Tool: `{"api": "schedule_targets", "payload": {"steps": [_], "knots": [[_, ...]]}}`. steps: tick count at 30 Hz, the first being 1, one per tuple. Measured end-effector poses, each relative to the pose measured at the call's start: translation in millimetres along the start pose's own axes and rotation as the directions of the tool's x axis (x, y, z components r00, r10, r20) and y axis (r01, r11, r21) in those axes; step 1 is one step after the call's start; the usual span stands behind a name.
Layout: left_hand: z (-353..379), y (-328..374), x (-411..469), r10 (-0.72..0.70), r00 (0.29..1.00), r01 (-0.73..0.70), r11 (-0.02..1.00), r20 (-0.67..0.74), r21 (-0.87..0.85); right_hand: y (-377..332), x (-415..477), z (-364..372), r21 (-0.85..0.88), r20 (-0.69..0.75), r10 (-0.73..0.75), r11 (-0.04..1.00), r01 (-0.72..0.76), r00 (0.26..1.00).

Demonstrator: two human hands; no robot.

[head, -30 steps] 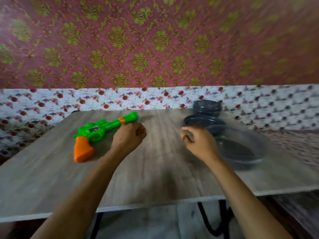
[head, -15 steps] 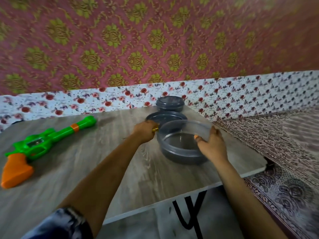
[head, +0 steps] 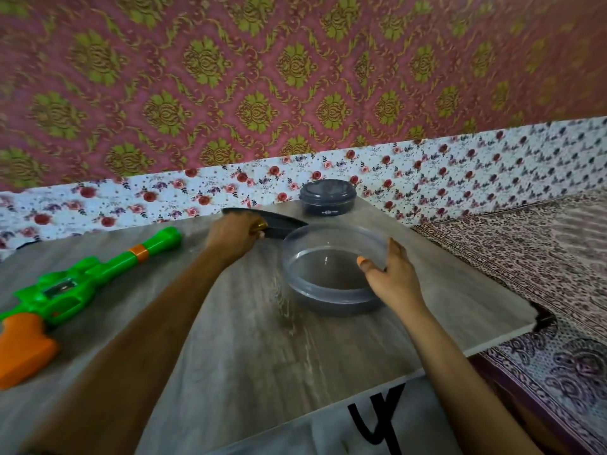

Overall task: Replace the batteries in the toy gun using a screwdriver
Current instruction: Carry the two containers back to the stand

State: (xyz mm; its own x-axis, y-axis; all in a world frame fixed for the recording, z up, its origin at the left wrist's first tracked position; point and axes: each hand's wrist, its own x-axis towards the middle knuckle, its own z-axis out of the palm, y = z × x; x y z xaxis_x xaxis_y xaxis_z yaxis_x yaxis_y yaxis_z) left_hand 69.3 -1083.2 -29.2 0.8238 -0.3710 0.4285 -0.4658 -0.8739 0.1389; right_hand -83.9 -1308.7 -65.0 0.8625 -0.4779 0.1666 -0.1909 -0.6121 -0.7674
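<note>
Head view: toy gun (head: 65, 290) lies flat on the table (head: 262, 339) at the left edge of frame, orange grip lower left, green barrel aimed toward the upper middle. Neither hand touches it. The battery step looks not yet begun; no screwdriver or batteries show anywhere in frame.

Both hands are on the containers at centre right, well apart from the gun. My read: fetching tool or cells comes first, so the gun is parked where it leaves the working area free.

Left hand (head: 235, 238) sits on the dark lid (head: 285, 224), which lies just behind the clear container (head: 331, 302). Fingers are curled over the lid's near edge like a grip. The gold glint at the knuckles may be a ring, too blurred to say.

Right hand (head: 391, 277) pinches the container rim, thumb (head: 363, 262) inside and fingers outside the wall. That likely steadies it while the lid is handled.

Small lidded tub (head: 326, 197) stands behind, at the table's far edge. Patterned cloth (head: 525, 257) fills the right side.
</note>
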Motion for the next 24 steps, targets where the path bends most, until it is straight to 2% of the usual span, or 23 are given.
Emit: {"api": "schedule_targets", "payload": {"steps": [2, 5, 7, 9, 13, 15, 16, 18, 21, 23, 24], "knots": [[-23.2, -10.8, -3.2, -0.041, 0.997, 0.038, 0.998, -0.063, -0.048, -8.0, -2.8, 9.1, 0.007, 0.015, -0.019, 1.0, 0.019, 1.0], [-57.0, -15.9, -14.9, -0.121, 0.973, 0.067, 0.962, -0.195, -0.264, -18.4, -7.3, 20.8, 0.007, 0.021, -0.032, 0.999, 0.032, 0.999], [-73.1, -14.9, -25.6, -0.196, 0.942, 0.058, 0.895, -0.273, -0.442, -25.5, -10.1, 27.0, 0.014, 0.037, -0.029, 0.999, 0.029, 0.999], [-81.8, -11.5, -34.8, -0.284, 0.92, 0.054, 0.775, -0.27, -0.63, -32.1, -12.6, 33.5, 0.034, 0.054, -0.032, 0.999, 0.03, 0.998], [-87.3, -7.3, -40.8, -0.457, 0.887, 0.109, 0.356, -0.071, -0.928, -41.5, -14.8, 43.1, 0.184, 0.055, -0.008, 0.983, -0.002, 0.998], [-84.2, -7.0, -41.1, -0.502, 0.858, 0.21, 0.144, 0.111, -0.967, -43.8, -14.7, 43.0, 0.287, 0.039, 0.039, 0.957, -0.048, 0.998], [-79.2, -7.9, -41.4, -0.506, 0.838, 0.28, 0.078, 0.204, -0.957, -43.8, -14.4, 41.9, 0.342, 0.034, 0.068, 0.936, -0.076, 0.997], [-63.4, -12.1, -44.4, -0.5, 0.79, 0.413, 0.004, 0.356, -0.911, -42.7, -14.0, 38.2, 0.433, 0.038, 0.122, 0.893, -0.126, 0.992], [-40.2, -18.2, -51.2, -0.483, 0.72, 0.542, -0.056, 0.498, -0.838, -39.3, -13.0, 33.7, 0.44, 0.062, 0.142, 0.884, -0.155, 0.988], [-30.6, -18.9, -54.3, -0.481, 0.701, 0.594, -0.012, 0.526, -0.804, -38.5, -11.9, 32.4, 0.412, 0.066, 0.137, 0.898, -0.152, 0.988], [-27.5, -17.9, -55.0, -0.483, 0.704, 0.614, 0.045, 0.521, -0.788, -39.1, -11.1, 32.0, 0.397, 0.064, 0.137, 0.905, -0.151, 0.988]]}}
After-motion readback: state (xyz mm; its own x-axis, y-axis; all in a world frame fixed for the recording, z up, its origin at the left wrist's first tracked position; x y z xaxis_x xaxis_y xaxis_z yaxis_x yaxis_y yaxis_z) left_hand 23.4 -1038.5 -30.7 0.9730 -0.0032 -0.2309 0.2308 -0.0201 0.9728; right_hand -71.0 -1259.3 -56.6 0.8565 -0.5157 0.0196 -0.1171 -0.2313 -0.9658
